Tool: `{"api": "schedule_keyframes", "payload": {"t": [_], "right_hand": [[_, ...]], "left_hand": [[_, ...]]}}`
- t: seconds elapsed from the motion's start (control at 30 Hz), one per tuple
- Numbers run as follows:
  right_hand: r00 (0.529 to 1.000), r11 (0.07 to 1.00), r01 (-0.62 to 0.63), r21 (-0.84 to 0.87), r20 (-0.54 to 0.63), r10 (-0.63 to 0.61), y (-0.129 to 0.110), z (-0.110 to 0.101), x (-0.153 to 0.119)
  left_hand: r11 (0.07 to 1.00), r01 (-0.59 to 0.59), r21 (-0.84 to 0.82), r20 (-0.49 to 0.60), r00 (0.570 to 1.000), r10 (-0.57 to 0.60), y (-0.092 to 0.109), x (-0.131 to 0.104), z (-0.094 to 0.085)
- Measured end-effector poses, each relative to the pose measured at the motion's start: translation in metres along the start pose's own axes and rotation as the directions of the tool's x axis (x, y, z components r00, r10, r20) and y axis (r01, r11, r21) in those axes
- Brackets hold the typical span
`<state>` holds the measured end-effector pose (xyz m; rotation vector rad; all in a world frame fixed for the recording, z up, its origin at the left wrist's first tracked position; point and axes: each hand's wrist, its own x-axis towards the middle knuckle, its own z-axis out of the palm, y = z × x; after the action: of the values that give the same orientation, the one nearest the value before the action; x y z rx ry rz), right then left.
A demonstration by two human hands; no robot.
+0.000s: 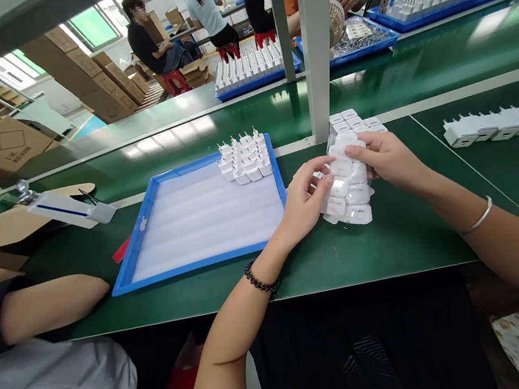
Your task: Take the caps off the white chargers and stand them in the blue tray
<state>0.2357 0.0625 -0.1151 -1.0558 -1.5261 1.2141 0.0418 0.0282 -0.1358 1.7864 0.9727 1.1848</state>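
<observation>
Bright all over, with white glare streaking the green bench (167,136), glowing at the windows (93,29), stretched toward the edges!

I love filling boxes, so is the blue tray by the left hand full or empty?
Partly full: white plugs stand in the far right corner of the blue tray, and its pale liner shows elsewhere.

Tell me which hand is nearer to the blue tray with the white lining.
Left. The left hand is close beside the right edge of the blue tray; the right hand is farther off, at the far side of the white pieces.
</observation>
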Motion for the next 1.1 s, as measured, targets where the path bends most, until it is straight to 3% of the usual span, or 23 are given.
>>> {"api": "schedule_keyframes", "payload": {"t": [0.07,0.2,0.3,0.67,0.8,0.97,1.03,1.1], "right_hand": [[1.0,0.999,-0.002,-0.034,0.01,0.002,0.0,0.005,-0.003],[0.998,0.997,0.035,-0.069,0.06,-0.031,0.003,0.013,-0.006],[0.995,0.998,0.04,-0.053,0.093,-0.035,0.007,0.016,-0.008],[0.982,0.961,0.17,-0.218,0.115,-0.148,0.002,0.026,-0.016],[0.982,0.959,0.168,-0.227,0.125,-0.143,0.002,0.024,-0.018],[0.979,0.98,0.143,-0.136,0.164,-0.12,0.0,0.019,-0.018],[0.979,0.988,0.13,-0.081,0.167,-0.115,-0.001,0.017,-0.017],[0.982,0.991,0.122,-0.053,0.153,-0.113,-0.001,0.016,-0.016]], "left_hand": [[0.997,-0.049,0.058,-0.004,0.999,0.05,-0.001,-0.001,0.001],[0.94,-0.064,0.335,-0.094,0.99,0.101,0.0,-0.002,0.002],[0.904,-0.068,0.423,-0.078,0.991,0.111,0.003,-0.004,0.004],[0.731,0.068,0.679,-0.023,0.997,-0.071,0.025,-0.011,0.016],[0.778,0.095,0.621,0.041,0.987,-0.153,0.028,-0.01,0.013],[0.958,0.135,0.253,0.179,0.967,-0.183,0.03,-0.007,-0.003],[0.976,0.175,0.132,0.174,0.965,-0.196,0.03,-0.006,-0.006],[0.975,0.188,0.121,0.134,0.97,-0.204,0.029,-0.004,-0.004]]}}
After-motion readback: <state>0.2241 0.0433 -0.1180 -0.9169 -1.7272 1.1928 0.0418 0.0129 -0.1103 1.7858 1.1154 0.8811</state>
